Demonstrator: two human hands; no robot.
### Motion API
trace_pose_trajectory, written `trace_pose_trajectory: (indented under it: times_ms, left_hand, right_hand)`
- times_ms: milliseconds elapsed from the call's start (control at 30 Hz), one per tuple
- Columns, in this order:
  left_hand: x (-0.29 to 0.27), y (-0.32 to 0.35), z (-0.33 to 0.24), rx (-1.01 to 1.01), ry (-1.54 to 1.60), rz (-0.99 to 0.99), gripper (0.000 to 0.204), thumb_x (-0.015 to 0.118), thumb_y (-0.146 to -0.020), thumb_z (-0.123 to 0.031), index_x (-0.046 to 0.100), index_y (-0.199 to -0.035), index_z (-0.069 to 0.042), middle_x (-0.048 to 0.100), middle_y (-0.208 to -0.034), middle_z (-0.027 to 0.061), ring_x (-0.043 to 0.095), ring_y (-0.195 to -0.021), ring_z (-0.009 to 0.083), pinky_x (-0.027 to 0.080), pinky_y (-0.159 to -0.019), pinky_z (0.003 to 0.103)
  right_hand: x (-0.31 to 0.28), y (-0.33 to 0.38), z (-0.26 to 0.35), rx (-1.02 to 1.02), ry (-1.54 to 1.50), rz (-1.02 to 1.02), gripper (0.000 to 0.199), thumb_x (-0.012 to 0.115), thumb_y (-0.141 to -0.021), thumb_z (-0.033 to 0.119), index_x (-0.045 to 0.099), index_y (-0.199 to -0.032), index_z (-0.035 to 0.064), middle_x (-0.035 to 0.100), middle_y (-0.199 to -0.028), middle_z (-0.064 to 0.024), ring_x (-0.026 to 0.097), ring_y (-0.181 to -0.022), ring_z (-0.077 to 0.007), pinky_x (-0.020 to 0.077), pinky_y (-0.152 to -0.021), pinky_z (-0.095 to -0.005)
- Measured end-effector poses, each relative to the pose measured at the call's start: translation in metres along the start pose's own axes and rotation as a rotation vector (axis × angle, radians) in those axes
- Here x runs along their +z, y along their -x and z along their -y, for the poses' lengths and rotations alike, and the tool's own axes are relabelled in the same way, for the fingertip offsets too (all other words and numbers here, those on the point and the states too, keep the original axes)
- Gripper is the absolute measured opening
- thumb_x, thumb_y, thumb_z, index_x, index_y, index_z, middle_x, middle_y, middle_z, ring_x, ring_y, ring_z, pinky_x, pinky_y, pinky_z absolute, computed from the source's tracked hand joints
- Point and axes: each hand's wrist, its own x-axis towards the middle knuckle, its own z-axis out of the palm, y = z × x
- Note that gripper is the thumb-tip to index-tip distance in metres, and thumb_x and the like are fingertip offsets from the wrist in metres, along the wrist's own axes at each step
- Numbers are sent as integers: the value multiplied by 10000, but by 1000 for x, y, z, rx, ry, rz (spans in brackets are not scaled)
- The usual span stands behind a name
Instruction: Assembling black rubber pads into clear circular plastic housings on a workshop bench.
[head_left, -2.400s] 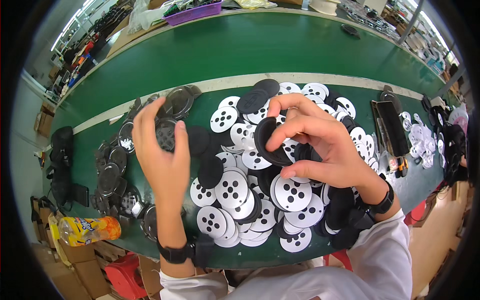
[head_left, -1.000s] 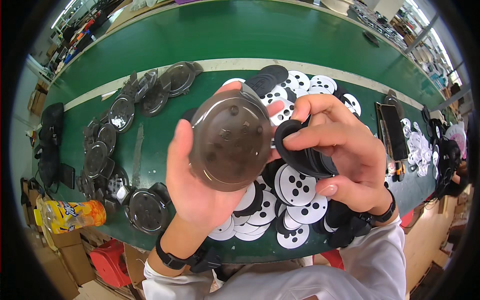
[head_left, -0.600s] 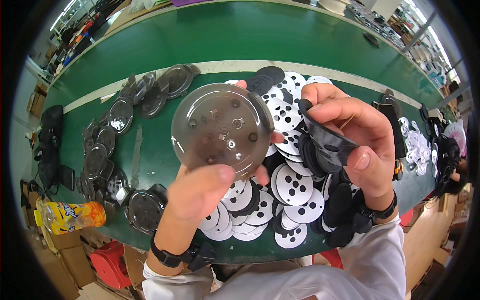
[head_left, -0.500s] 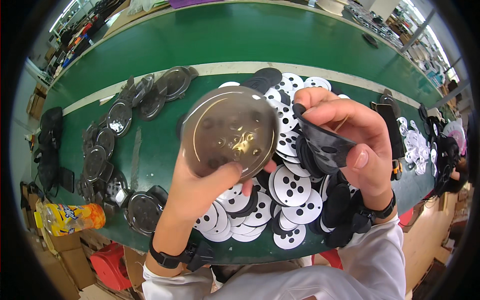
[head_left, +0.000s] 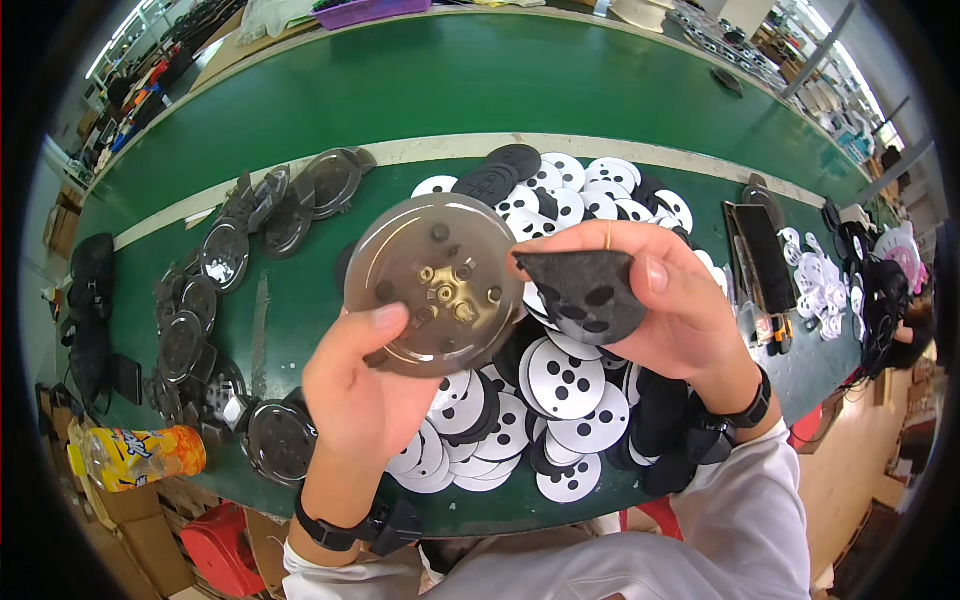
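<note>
My left hand grips a round, smoky see-through plastic cover by its lower left edge, thumb on its face. Metallic fittings and small round bosses show at the cover's middle. Just to its right, my right hand pinches a thin black disc with holes between thumb and fingers. The disc is bent into a curve, and its left tip comes close to the cover's right rim; whether they touch I cannot tell. Beneath both hands lies a heap of white discs with black holes, mixed with black ones.
More smoky plastic covers lie along the left of the green table. A yellow-labelled bottle is at the left edge. At right are a dark box and small white parts. A pale strip crosses the table's far side.
The cover has tilted to face me more and shifted slightly left. My right hand has moved left and down, bringing the bent black disc beside the cover and turning its face toward me.
</note>
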Motion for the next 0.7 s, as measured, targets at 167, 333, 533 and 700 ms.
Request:
trace_pose_trajectory:
  times_ms: [167, 333, 533, 700]
  left_hand:
    - [4, 0, -2, 16, -39, 184, 560, 436, -897, -407, 436, -1240, 36, 572, -1080, 190, 580, -927, 249, 477, -622, 338]
    - [8, 7, 2, -63, -467, 17, 566, 315, -954, -478, 467, -1180, 18, 607, -837, 163, 542, -582, 186, 341, -395, 256]
    - [9, 14, 7, 204, -719, 82, 374, 408, -940, -94, 368, -1264, 88, 636, -918, 116, 556, -671, 81, 441, -574, 218]
    - [4, 10, 10, 423, -889, 166, 413, 413, -916, -71, 337, -1280, 109, 633, -831, 110, 548, -614, 85, 430, -560, 219]
  right_hand:
    - [1, 0, 1, 15, -10, 35, 475, 518, -939, 243, 471, -1248, -114, 575, -1178, -180, 558, -1090, -217, 425, -950, -349]
    - [6, 1, 4, -117, 360, -17, 500, 562, -898, 325, 551, -1143, -110, 540, -1199, -225, 528, -1120, -266, 399, -965, -379]
    - [9, 2, 13, -107, 597, -134, 529, 590, -863, 367, 593, -1082, -115, 536, -1196, -217, 498, -1143, -260, 358, -990, -370]
    - [8, -1, 7, -45, 582, -124, 464, 566, -876, 283, 585, -1111, -116, 528, -1207, -191, 482, -1156, -234, 354, -992, -354]
